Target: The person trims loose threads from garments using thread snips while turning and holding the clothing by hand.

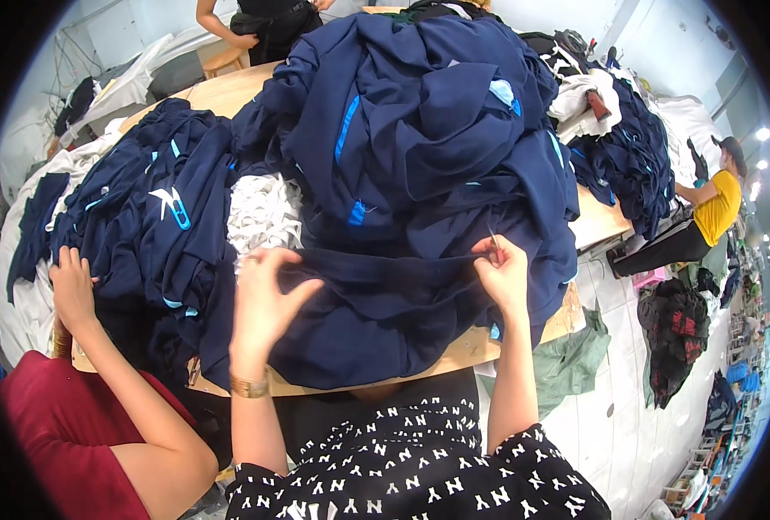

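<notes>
A dark navy garment (385, 282) is stretched between my two hands at the near edge of a big navy heap. My left hand (268, 290), with a gold bracelet at its wrist, holds the left end of the garment's edge; thumb and forefinger are spread, the other fingers partly hidden. At the other end, my right hand (504, 270) pinches the cloth between thumb and fingers. A thin pointed metal tip (492, 236) sticks up from the right fingers; the rest of that tool is hidden by the hand.
The navy garment heap (419, 113) covers most of the wooden table (220, 91). White cloth strips (263, 212) lie left of it. A neighbour's hand (73, 290) rests on another navy pile (142, 191). Green cloth (567, 364) lies on the floor; a person in yellow (718, 208) stands far right.
</notes>
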### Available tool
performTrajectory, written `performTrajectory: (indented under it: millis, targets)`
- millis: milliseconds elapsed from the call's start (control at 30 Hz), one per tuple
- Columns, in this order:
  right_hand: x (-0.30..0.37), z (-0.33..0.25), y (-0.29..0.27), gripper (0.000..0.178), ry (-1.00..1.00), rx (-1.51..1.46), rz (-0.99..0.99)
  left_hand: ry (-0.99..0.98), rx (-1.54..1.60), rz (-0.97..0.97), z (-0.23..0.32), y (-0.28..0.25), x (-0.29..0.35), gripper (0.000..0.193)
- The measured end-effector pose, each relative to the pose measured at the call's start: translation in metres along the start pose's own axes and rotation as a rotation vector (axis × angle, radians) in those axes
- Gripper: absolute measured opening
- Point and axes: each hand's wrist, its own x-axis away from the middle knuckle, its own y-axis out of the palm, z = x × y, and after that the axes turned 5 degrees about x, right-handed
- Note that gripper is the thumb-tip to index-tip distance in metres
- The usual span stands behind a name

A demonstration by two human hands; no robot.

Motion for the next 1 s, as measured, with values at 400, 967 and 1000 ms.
performTrajectory:
  millis: [400, 967, 1000]
  targets:
    - [0.007, -0.019, -0.021, 0.046, 0.054, -0.192, -0.073, 0.014, 0.607, -0.573, 0.035, 0.077, 0.012, 0.017]
    - [0.026, -0.062, 0.071, 0.015, -0.231, -0.242, -0.354, -0.208, 0.584, -0.809, 0.015, 0.023, -0.023, 0.032]
    - [0.028, -0.059, 0.079, 0.014, -0.291, -0.149, -0.256, -0.322, 0.844, -0.797, 0.015, 0.026, -0.018, 0.030]
